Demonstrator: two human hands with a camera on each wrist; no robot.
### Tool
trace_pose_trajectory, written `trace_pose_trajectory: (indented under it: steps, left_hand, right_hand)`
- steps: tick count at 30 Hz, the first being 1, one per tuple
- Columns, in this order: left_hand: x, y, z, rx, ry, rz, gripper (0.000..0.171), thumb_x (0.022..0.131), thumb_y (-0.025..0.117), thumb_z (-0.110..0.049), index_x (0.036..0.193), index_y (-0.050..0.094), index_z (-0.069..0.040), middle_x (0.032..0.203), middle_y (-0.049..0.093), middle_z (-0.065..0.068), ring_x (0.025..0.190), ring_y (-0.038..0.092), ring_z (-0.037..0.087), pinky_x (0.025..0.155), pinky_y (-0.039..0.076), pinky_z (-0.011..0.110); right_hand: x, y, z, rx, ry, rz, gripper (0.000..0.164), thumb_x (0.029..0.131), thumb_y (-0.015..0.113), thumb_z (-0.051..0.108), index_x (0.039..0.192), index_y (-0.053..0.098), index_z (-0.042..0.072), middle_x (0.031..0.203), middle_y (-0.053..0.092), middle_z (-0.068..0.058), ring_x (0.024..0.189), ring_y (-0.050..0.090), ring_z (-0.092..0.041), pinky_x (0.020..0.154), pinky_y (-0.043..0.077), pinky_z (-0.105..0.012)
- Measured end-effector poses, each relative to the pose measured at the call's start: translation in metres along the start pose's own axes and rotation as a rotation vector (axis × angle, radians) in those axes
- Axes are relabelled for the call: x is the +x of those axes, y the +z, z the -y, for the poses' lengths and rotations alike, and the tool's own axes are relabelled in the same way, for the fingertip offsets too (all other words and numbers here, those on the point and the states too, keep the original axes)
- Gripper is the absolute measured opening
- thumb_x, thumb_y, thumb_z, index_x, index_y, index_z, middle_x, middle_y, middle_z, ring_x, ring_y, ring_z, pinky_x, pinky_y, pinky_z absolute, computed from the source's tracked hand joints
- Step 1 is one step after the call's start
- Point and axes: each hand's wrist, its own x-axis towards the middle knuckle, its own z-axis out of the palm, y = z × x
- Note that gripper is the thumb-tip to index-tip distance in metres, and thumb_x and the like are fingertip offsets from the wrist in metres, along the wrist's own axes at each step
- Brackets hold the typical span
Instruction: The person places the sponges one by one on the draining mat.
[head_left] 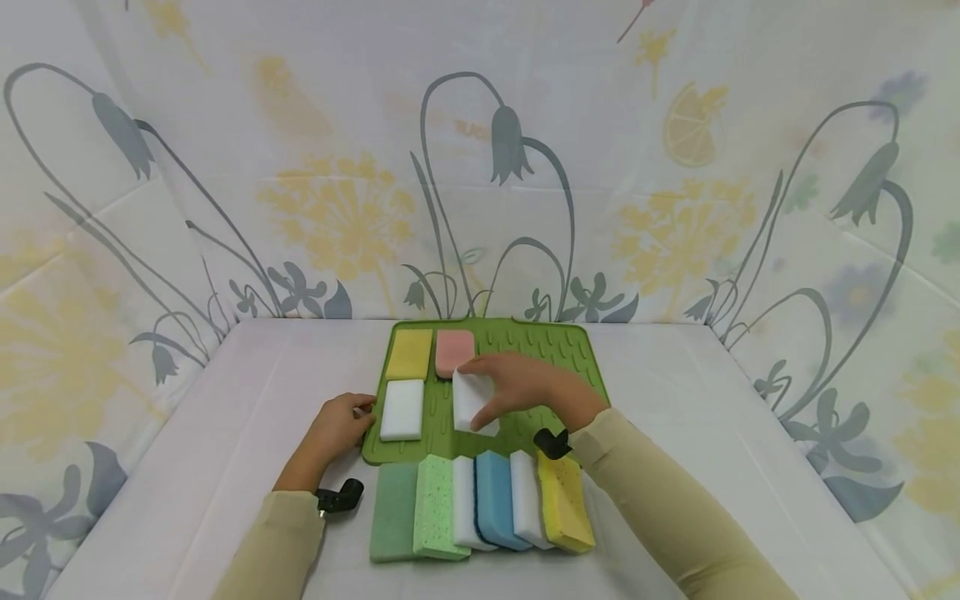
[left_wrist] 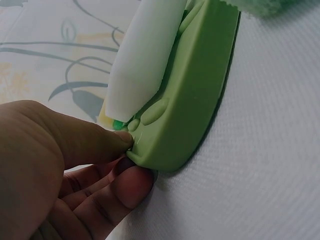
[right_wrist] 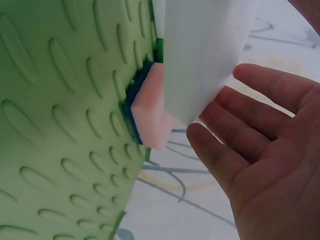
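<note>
Two grips: left hand (head_left: 336, 427) pinches green mat (head_left: 540, 337), right hand (head_left: 527, 385) white sponge (head_left: 467, 395) over mat — we judge slack fingers could tip it onto pink sponge (head_left: 454, 348).

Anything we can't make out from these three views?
- Head: part of the green mat, covered by the right hand and arm.
- Right wrist: upper end of the gripped white block, cut off by the top edge.
- Left wrist: most of the yellow sponge, hidden behind the other white block.
- Left wrist: the rest of the fuzzy green piece, cut off by the top edge.
</note>
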Motion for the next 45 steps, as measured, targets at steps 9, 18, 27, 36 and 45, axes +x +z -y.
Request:
trace_pose_trajectory:
  steps: [9,18,27,36,45]
  left_hand:
    - [0.001,0.000,0.004,-0.011,0.001,0.007,0.041,0.094,0.057,-0.011,0.133,0.055,0.002,0.122,0.062,0.018,0.084,0.061,0.017,0.062,0.054,0.026]
    - [0.001,0.001,0.002,0.005,-0.003,0.001,0.041,0.094,0.058,-0.011,0.133,0.055,0.003,0.122,0.062,0.018,0.082,0.061,0.015,0.062,0.054,0.026]
    - [0.001,0.000,0.002,-0.001,0.007,-0.001,0.041,0.094,0.057,-0.011,0.132,0.056,0.003,0.122,0.062,0.019,0.085,0.063,0.017,0.062,0.055,0.026]
    - [0.001,0.000,0.001,-0.012,0.000,0.004,0.041,0.094,0.057,-0.011,0.133,0.055,0.003,0.125,0.061,0.020,0.085,0.063,0.016,0.062,0.055,0.026]
    - [0.002,0.001,0.004,-0.010,0.004,0.000,0.041,0.094,0.057,-0.011,0.133,0.055,0.002,0.123,0.062,0.018,0.080,0.062,0.014,0.061,0.054,0.026]
  right_hand:
    - [0.016,0.004,0.006,-0.048,0.003,0.051,0.093,0.075,0.076,0.057,0.150,0.038,0.017,0.153,0.040,-0.002,0.141,0.037,-0.023,0.115,0.033,-0.042]
    - [0.027,0.012,0.012,-0.063,0.008,0.089,0.098,0.076,0.075,0.056,0.154,0.028,0.018,0.154,0.037,-0.006,0.141,0.037,-0.024,0.115,0.033,-0.042]
    - [0.038,0.020,0.014,-0.080,-0.019,0.109,0.093,0.078,0.076,0.050,0.151,0.034,0.009,0.158,0.032,-0.006,0.144,0.032,-0.025,0.117,0.030,-0.041]
    - [0.044,0.025,0.014,-0.106,0.004,0.122,0.091,0.079,0.076,0.049,0.150,0.036,0.008,0.160,0.028,-0.006,0.146,0.029,-0.025,0.118,0.028,-0.040]
    - [0.048,0.032,0.011,-0.126,0.023,0.128,0.090,0.079,0.076,0.050,0.149,0.037,0.009,0.159,0.028,-0.006,0.146,0.029,-0.025,0.117,0.030,-0.039]
